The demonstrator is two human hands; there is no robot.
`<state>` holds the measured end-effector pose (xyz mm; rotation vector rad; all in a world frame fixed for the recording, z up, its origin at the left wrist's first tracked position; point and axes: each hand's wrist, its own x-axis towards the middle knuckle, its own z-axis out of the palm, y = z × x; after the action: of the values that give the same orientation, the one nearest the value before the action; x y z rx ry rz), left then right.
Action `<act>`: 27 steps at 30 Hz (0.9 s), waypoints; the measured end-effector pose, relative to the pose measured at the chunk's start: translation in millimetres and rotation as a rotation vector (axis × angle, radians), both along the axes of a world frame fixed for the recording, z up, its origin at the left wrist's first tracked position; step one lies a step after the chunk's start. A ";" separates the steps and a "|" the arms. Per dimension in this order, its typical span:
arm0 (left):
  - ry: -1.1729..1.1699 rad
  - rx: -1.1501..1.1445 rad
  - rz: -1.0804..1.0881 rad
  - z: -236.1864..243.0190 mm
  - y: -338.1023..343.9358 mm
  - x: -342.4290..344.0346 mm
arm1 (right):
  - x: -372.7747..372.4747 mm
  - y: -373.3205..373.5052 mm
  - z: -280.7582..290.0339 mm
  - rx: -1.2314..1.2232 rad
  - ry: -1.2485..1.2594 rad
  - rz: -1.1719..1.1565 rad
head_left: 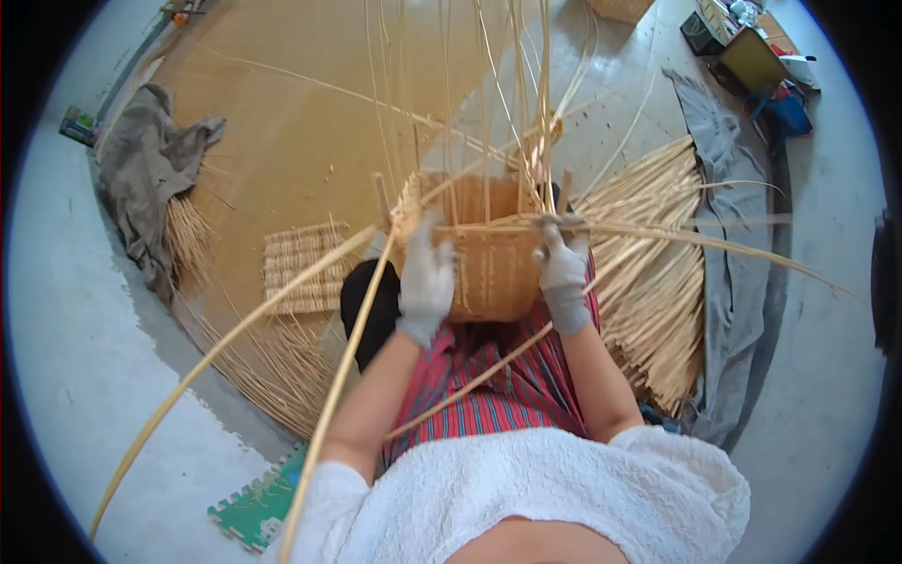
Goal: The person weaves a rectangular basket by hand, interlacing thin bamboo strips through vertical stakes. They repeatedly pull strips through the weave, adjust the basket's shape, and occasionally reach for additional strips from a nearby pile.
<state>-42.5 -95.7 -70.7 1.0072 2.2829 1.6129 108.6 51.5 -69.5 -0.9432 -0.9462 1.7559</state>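
Observation:
A partly woven tan basket (493, 273) with long upright strands rests between my legs over the red striped cloth (484, 395). My left hand (425, 277), in a pale glove and blurred, lies along the basket's left side, its fingers mostly stretched upward. My right hand (560, 268), also gloved, grips around the strips at the upper right rim. Long pale strips (709, 242) run out from the rim to both sides, some crossing in front of my arms.
A large bundle of strips (648, 291) lies at my right beside grey cloth (728, 282). At left are a grey cloth (141, 160), loose strips (272, 367) and a woven mat (301, 268). A green foam mat (244, 512) is at lower left; clutter (752, 66) stands at upper right.

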 end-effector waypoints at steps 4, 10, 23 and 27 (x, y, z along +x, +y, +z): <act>-0.367 -0.480 -0.294 1.3 39.3 -41.8 | -7.4 46.0 -21.2 0.463 -0.028 0.314; -0.637 -0.557 -0.224 11.6 57.9 -36.5 | -136.6 80.2 55.2 1.090 -0.775 0.372; -0.159 -0.640 -0.004 26.4 102.2 -33.9 | 2.9 -9.8 -11.1 0.635 -0.434 0.234; -0.025 0.187 0.207 -2.2 83.4 -31.2 | 23.8 65.0 5.2 0.315 -0.066 0.024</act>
<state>-73.7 -12.3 -72.9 0.8027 2.3189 1.9400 132.4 116.5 -64.3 -0.7911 -1.2392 1.5438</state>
